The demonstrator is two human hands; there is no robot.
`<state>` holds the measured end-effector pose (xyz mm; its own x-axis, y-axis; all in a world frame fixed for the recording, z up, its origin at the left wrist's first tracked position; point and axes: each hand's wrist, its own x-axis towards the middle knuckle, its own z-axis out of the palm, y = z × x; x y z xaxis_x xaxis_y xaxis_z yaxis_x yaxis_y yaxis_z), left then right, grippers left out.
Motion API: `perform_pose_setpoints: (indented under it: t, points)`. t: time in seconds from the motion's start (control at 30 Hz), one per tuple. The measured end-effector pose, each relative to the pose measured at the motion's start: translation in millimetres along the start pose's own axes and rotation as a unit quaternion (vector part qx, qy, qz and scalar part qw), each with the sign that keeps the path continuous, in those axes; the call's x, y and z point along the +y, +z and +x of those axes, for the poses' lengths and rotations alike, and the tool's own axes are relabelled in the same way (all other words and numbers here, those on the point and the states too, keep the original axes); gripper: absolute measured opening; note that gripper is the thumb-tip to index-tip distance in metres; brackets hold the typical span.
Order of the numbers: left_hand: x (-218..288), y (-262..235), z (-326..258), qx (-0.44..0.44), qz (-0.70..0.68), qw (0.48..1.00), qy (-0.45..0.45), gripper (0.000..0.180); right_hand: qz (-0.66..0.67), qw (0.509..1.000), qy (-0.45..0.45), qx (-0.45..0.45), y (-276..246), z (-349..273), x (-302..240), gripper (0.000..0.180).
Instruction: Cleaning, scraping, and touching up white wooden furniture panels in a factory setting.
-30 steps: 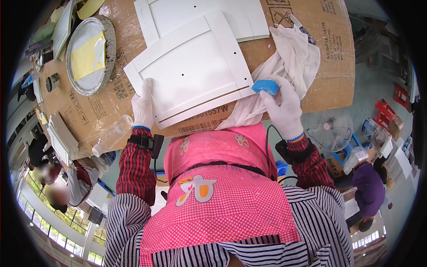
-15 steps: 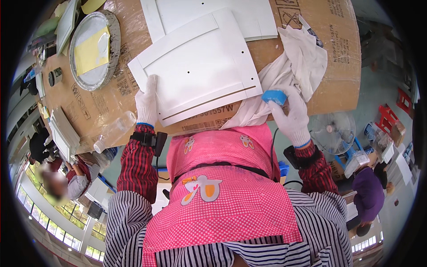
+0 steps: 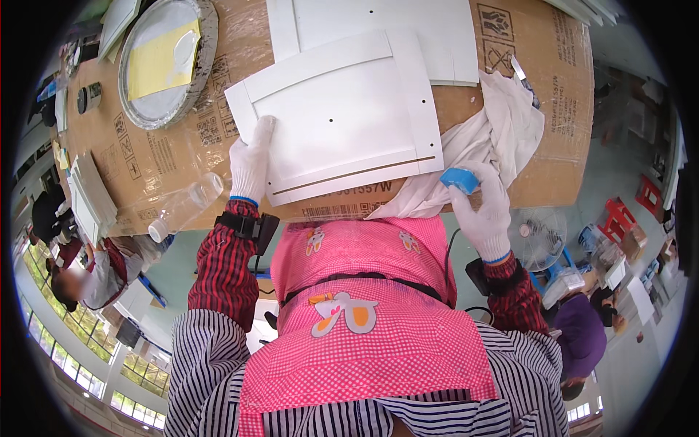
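A white panel (image 3: 342,138) with a raised frame, several small dark holes and a brown slot along its near edge lies tilted in front of me. My left hand (image 3: 250,164), in a white knitted glove, grips its left edge, thumb on the face and fingers hidden. At the panel's near right corner my gloved right hand (image 3: 483,211) pinches a small blue block (image 3: 460,179) between thumb and fingers. The block is just off the panel, above a crumpled white cloth (image 3: 491,127). Another white panel (image 3: 437,36) lies beyond, partly covered by the first.
Cardboard (image 3: 561,160) covers the table. To the left are a round paint-stained lid (image 3: 206,80) with a yellow sheet (image 3: 153,73), a dark jar (image 3: 89,97), a clear bottle (image 3: 186,207) and stacked panels (image 3: 89,197). A fan (image 3: 535,237) stands right. Other people work at both sides.
The view has turned slightly, shifting the table things rightward in the picture. My right hand has drawn the blue block slightly away from the panel's corner. My left hand keeps its hold.
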<state>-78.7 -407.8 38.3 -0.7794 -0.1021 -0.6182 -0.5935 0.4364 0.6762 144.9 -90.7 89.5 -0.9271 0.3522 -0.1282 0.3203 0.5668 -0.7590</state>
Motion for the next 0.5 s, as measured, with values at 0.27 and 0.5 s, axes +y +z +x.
perform_pose_setpoints:
  t: [0.27, 0.5]
  points:
    - [6.0, 1.4, -0.4, -0.009, 0.016, 1.0, -0.003, 0.059, -0.086, 0.97, -0.211, -0.078, 6.3, 74.7, -40.8, 0.043]
    - [14.1, -3.7, -4.9, -0.006, 0.067, 0.998, -0.016, 0.062, -0.183, 0.93, -0.279, -0.155, 10.6, 113.8, -57.1, 0.039]
